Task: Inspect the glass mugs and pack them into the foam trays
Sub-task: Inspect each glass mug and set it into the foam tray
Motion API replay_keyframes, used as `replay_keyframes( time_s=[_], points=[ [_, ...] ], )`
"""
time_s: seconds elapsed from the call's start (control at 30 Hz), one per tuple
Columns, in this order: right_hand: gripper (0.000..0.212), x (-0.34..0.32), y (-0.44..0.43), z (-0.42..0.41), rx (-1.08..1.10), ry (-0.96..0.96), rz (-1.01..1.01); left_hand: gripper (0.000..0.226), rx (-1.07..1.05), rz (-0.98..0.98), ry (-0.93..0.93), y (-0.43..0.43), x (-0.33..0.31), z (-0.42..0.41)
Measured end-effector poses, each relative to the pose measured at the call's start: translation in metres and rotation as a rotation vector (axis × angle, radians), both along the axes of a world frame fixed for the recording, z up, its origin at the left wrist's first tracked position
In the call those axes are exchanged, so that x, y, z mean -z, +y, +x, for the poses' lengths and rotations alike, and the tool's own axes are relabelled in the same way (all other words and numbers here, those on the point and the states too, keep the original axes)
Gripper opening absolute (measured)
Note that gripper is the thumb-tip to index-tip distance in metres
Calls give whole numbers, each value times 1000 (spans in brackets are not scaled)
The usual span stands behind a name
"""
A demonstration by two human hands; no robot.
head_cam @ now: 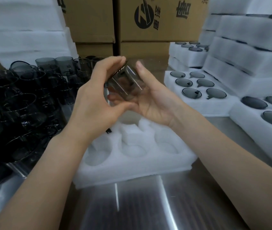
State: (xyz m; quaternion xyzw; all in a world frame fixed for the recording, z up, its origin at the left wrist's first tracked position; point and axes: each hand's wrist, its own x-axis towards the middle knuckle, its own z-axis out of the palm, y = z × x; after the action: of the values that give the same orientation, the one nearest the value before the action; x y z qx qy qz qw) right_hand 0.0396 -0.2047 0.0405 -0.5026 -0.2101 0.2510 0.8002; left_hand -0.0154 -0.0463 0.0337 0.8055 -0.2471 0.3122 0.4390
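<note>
Both forearms enter from the bottom corners and converge mid-frame. Left hand (pixel 95 98) grips the glass mug (pixel 125 83) from the left, fingers curled over its top. Right hand (pixel 153 103) is palm-up (thumb raised alongside) and cradles it from underneath.

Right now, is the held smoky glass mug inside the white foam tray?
No, left hand and right hand hold the mug above the tray.

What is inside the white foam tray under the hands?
The foam tray shows three empty round pockets in its near row. Its far row is mostly hidden by the left hand, the right hand and the mug they hold.
</note>
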Motion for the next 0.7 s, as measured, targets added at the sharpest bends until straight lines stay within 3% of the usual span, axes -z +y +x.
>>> replay_keyframes(
  time_s=[0.1, 0.23, 0.47, 0.63, 0.7],
  points=[
    [33, 0, 0, -2, 161, -43, -16, 86, -57, 78, 8, -2, -1, -1],
    [49, -1, 2, -6, 237, -117, -93, 79, -106, 44, -9, -4, -2, -3],
    [20, -4, 2, -8, 294, -77, -32, 76, 14, 17, -19, -1, -3, -4],
    [22, -3, 2, -6, 323, -41, -3, 78, 54, 52, -48, -2, -1, -3],
    [35, -3, 3, -6, 292, -17, -29, 76, 31, 67, -52, -2, -1, -3]
  ],
)
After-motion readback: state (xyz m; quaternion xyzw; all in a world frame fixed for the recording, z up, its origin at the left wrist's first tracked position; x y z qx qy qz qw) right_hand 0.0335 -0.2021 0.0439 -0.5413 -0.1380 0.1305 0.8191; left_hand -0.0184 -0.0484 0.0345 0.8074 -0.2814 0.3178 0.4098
